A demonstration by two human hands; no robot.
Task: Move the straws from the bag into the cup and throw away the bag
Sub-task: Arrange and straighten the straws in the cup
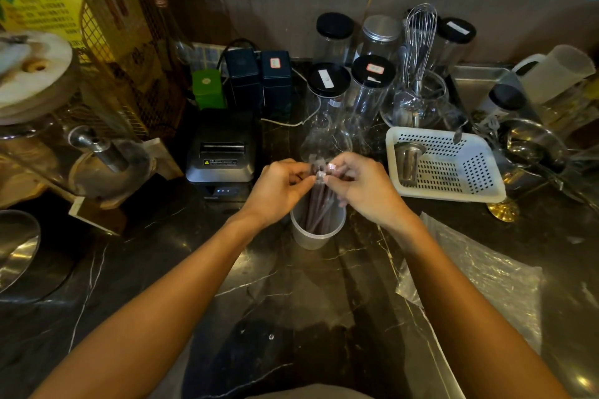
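Both bare forearms reach forward, left hand point(281, 186) and right hand point(363, 185) pinching fingertips close together.

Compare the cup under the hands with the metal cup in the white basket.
The cup is translucent plastic; the metal cup is shiny steel. The cup holds dark straws; nothing shows in the metal cup. The cup stands on the counter; the metal cup sits in the basket. Both are upright.
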